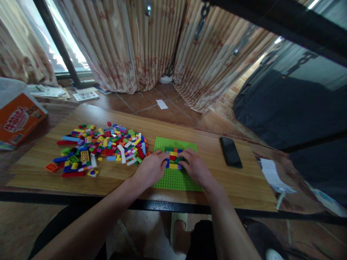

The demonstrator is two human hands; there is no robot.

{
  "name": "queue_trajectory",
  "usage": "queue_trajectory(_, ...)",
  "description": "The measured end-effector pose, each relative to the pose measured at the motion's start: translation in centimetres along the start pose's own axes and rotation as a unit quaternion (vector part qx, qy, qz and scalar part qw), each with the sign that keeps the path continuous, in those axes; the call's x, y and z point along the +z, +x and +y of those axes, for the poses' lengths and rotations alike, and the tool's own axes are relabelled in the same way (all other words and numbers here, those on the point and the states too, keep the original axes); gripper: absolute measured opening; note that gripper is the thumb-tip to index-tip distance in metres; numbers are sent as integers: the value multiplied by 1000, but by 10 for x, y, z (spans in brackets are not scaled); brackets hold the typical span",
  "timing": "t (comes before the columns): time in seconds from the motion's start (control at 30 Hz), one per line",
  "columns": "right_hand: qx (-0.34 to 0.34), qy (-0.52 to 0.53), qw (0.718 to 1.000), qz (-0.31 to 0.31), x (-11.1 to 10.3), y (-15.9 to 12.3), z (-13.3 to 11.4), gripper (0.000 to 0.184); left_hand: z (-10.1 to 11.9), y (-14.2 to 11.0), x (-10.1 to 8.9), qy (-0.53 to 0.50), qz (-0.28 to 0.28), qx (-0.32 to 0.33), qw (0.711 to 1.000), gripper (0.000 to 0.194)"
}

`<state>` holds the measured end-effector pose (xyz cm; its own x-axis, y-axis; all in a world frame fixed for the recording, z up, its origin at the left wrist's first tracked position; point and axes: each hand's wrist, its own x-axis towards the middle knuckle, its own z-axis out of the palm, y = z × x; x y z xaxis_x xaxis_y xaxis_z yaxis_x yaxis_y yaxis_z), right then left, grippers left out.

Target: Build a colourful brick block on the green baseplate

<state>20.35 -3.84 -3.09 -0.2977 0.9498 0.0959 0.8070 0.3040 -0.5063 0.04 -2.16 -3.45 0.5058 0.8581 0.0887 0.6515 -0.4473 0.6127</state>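
A light green studded baseplate (176,180) lies on the table between my hands. On it stands a low build of toy bricks (172,157) in blue, yellow, red, orange and green. My left hand (153,167) is closed at the build's left side, its thumb and fingertips against a blue brick (167,163). From the right, my right hand (195,167) pinches a dark green brick (179,159) over the build. Whether that brick is pressed down or still loose, I cannot tell. My fingers hide parts of the build's two sides.
Left of the baseplate spreads a large pile of loose bricks (105,142) in many colours. A black phone (231,152) lies to the right on the wooden table (214,187). An orange and white bag (20,117) stands at the far left. Papers (272,173) lie beyond the right end.
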Motion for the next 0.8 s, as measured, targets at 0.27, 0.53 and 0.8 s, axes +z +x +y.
queue_trajectory(0.27,-4,37,999,9,-3,-1,7,15,-1,0,0,-4,6,4,1000,26)
queue_trajectory(0.53,6,88,995,42,5,-1,-8,9,0,-1,-1,0,-5,-3,1000,25)
queue_trajectory(0.8,42,73,996,41,9,-2,-17,7,-1,-1,0,2,-1,1,1000,26)
